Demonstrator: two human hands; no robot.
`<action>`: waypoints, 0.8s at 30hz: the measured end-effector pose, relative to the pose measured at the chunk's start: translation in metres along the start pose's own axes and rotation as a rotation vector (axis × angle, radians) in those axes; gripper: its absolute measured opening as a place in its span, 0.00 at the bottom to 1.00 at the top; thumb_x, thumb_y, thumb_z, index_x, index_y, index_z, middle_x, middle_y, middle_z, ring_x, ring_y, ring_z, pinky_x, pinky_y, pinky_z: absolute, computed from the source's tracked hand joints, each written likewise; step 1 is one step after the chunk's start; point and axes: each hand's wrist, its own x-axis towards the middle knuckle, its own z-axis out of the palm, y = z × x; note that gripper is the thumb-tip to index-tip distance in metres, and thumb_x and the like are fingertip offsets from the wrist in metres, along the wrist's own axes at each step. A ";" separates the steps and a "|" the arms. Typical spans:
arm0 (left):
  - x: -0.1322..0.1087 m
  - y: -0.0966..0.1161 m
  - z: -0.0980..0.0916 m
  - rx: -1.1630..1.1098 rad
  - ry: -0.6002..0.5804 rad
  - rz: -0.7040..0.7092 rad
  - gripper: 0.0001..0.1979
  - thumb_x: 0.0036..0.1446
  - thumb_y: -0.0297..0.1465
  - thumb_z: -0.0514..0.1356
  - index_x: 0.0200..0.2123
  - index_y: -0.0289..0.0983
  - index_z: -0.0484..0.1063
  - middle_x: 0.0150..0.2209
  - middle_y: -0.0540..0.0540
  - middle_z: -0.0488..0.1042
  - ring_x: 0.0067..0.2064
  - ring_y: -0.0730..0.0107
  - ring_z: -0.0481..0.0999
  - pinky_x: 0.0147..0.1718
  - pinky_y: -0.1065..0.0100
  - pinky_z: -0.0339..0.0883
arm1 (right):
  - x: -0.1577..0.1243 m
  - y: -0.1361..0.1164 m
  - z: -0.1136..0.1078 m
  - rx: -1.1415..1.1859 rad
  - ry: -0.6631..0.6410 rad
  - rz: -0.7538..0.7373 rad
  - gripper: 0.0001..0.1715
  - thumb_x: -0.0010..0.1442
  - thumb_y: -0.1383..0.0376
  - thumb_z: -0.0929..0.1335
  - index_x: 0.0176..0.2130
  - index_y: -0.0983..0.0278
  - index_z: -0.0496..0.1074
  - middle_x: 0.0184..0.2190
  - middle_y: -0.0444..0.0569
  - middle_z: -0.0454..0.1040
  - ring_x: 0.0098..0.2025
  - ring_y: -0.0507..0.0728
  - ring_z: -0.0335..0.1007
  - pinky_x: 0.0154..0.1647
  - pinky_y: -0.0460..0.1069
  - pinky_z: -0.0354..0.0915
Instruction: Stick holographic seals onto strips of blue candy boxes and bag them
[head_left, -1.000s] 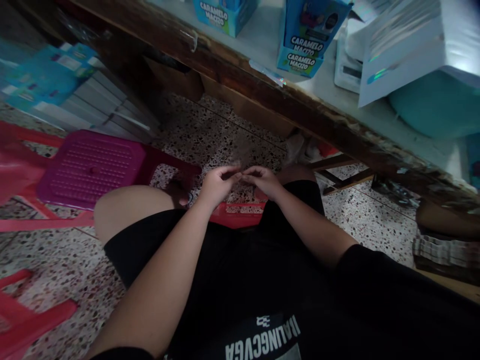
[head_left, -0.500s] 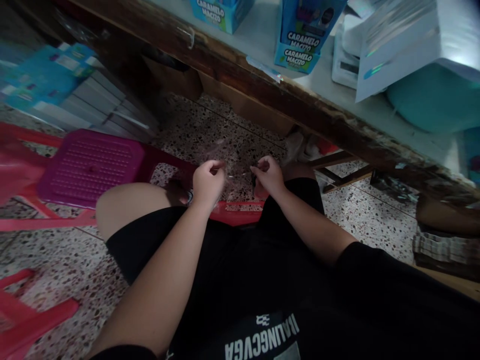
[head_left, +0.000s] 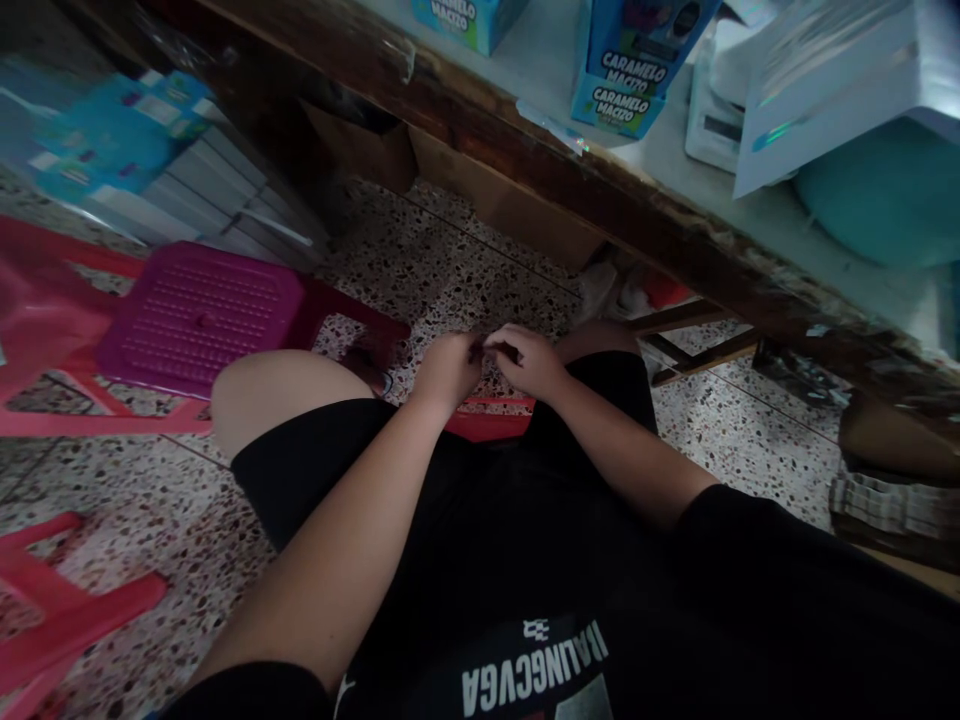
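Over the gap between my knees, my left hand (head_left: pixel 450 368) and my right hand (head_left: pixel 527 360) meet at the fingertips. The fingers of both are bent inward and pressed together in a pinch. Whatever lies between them is hidden by the fingers and too dim to name. Below the hands show the speckled floor and the red edge of a seat (head_left: pixel 491 422) between my thighs.
A purple stool (head_left: pixel 206 315) stands left of my knee, with stacked blue-and-white boxes (head_left: pixel 142 140) behind it. On the worn table (head_left: pixel 525 70) ahead are blue candy boxes (head_left: pixel 622 80) and a teal bowl (head_left: pixel 885 190). Red stool legs (head_left: pixel 67 610) lie lower left.
My hands were apart, with a faint clear strand or film between them. They have since come together, mostly by the left hand moving right. The view has shifted slightly.
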 end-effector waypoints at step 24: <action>-0.002 0.004 0.013 -0.115 0.031 -0.111 0.13 0.51 0.26 0.56 0.36 0.35 0.80 0.34 0.43 0.81 0.36 0.63 0.78 0.33 0.68 0.65 | 0.012 0.002 -0.002 1.248 0.065 1.058 0.23 0.73 0.63 0.57 0.26 0.62 0.61 0.22 0.44 0.74 0.24 0.51 0.73 0.32 0.46 0.71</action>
